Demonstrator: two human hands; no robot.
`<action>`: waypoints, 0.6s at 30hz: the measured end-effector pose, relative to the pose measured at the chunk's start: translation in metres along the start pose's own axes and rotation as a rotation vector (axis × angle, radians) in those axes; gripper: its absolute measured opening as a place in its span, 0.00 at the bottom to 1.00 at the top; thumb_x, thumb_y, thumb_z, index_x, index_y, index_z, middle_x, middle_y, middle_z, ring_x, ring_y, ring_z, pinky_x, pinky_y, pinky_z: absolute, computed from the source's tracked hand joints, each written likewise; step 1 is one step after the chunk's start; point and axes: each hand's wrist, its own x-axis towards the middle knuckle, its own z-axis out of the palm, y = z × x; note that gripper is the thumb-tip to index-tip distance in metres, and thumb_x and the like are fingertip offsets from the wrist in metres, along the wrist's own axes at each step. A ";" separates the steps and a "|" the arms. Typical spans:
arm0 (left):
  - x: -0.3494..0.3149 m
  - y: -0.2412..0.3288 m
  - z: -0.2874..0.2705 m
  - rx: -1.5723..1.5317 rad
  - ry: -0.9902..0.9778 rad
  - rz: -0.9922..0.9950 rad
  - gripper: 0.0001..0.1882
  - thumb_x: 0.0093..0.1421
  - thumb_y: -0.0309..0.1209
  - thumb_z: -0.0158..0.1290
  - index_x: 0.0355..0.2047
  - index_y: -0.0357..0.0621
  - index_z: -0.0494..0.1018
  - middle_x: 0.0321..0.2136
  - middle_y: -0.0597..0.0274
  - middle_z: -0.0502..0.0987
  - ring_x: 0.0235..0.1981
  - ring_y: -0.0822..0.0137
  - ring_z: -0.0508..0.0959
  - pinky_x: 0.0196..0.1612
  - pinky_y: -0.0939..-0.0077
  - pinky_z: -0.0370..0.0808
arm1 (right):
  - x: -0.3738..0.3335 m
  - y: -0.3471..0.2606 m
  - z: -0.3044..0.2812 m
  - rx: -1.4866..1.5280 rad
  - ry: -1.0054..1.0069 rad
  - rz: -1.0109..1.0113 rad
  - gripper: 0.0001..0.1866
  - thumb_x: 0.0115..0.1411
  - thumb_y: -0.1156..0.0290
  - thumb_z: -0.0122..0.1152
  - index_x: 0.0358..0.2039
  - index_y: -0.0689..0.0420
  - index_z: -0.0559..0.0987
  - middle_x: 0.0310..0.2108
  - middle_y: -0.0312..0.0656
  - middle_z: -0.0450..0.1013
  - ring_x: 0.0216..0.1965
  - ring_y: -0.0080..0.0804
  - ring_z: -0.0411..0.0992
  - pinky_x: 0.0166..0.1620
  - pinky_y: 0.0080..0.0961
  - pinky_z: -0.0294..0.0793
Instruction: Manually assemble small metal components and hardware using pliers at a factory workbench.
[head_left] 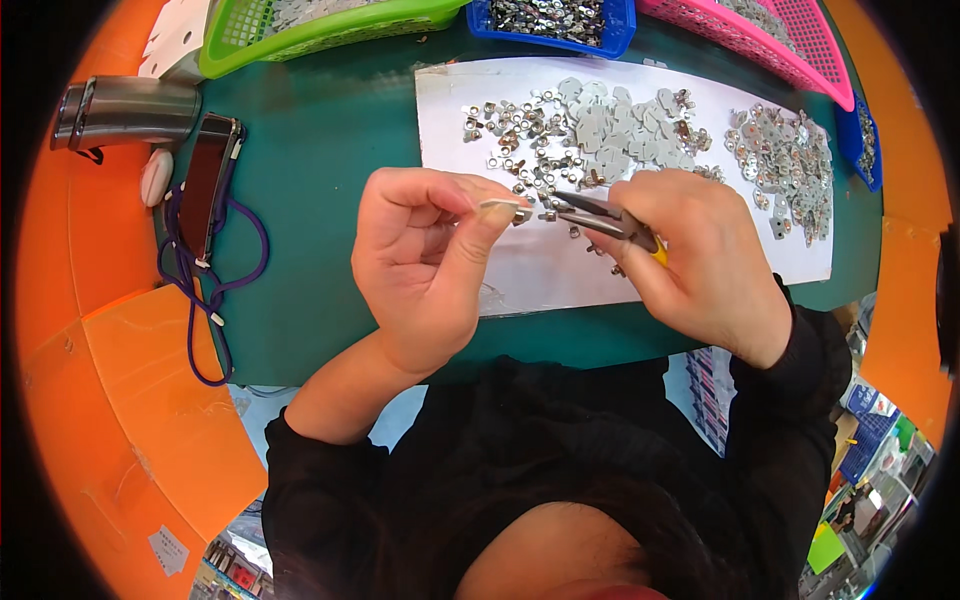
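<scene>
My left hand (420, 260) pinches a small flat pale piece (507, 203) between thumb and forefinger, a bit of metal showing at its tip. Most of that piece is hidden by the fingers. In my right hand (705, 250) is a pair of pliers (610, 222) with a yellow handle. Its jaws are parted and point left toward the piece, apart from it. Beneath both hands lies a white sheet (443, 135), bearing small shiny metal fittings (522, 125), a heap of light grey flat plates (620, 125), and at right a pile of plates with metal on them (785, 160).
Along the far edge of the green table (310, 130) stand a green basket (340, 42), a blue bin (610, 42) and a pink basket (735, 38). A small blue tray (857, 150) sits far right. At left are a phone (208, 185) with a purple cord and a steel cup (140, 112).
</scene>
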 end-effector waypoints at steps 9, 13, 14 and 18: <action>-0.003 -0.002 0.006 0.012 0.018 0.042 0.13 0.62 0.14 0.52 0.40 0.38 0.60 0.37 0.51 0.75 0.39 0.68 0.78 0.43 0.78 0.75 | 0.000 -0.007 0.013 0.036 0.049 -0.031 0.05 0.51 0.73 0.62 0.28 0.59 0.77 0.21 0.46 0.69 0.25 0.48 0.70 0.28 0.40 0.67; -0.004 -0.003 0.007 0.019 0.038 0.053 0.13 0.62 0.13 0.52 0.40 0.39 0.60 0.35 0.52 0.75 0.38 0.67 0.78 0.43 0.78 0.75 | 0.001 -0.010 0.016 0.030 0.045 -0.004 0.05 0.53 0.73 0.62 0.29 0.59 0.77 0.21 0.47 0.70 0.26 0.49 0.70 0.29 0.40 0.68; -0.004 -0.005 0.007 -0.001 0.050 0.074 0.13 0.62 0.13 0.52 0.40 0.39 0.60 0.34 0.54 0.74 0.38 0.67 0.78 0.42 0.78 0.75 | 0.001 -0.011 0.016 0.045 0.023 0.008 0.05 0.54 0.73 0.62 0.29 0.59 0.77 0.21 0.47 0.70 0.26 0.49 0.71 0.29 0.40 0.68; -0.003 -0.005 0.007 0.000 0.065 0.109 0.12 0.61 0.13 0.52 0.37 0.39 0.61 0.31 0.57 0.73 0.38 0.66 0.78 0.42 0.77 0.75 | 0.002 -0.015 0.020 0.091 0.017 0.025 0.05 0.54 0.72 0.62 0.29 0.59 0.77 0.21 0.47 0.70 0.26 0.49 0.71 0.29 0.40 0.68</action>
